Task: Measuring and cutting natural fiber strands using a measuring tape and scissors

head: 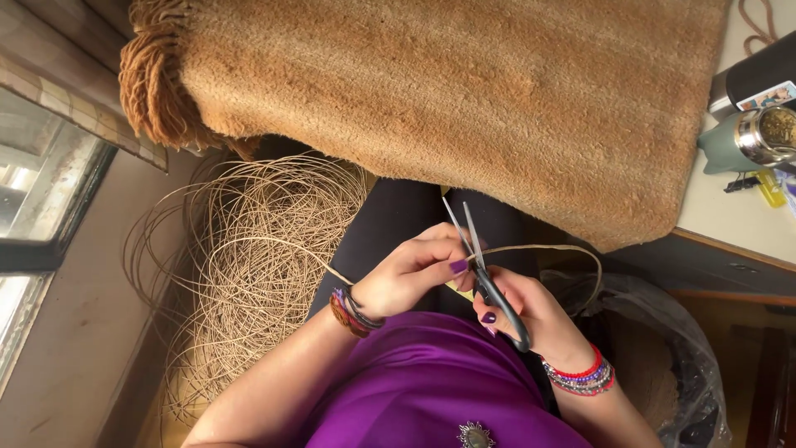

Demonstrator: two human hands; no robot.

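Thin tan strand (554, 247) pinched in left hand (410, 278) over the dark-trousered lap, looping out rightward and back down toward the plastic bag (663, 365). Right hand (531, 319) closed around black-handled scissors (489, 286), blades slightly parted and pointing up, crossing the strand just beside the left fingertips.

Probably light and springy (holds its arc unsupported), wiry rather than limp, likely a bit rough, so low slip. Best held close to the blades, pinched taut, as here. Scissors rigid, sharp at the tips: handle loops only.

Big loose coil (249, 265) of the same fibre at left, looks tangle-prone. Coarse brown mat (456, 108) above, fringe at its left end.

Hard to make out:
- strand's far end, lost behind the right hand
- finger placement in the scissor loops
- bag contents
- flask (746, 137), cut off at the frame edge
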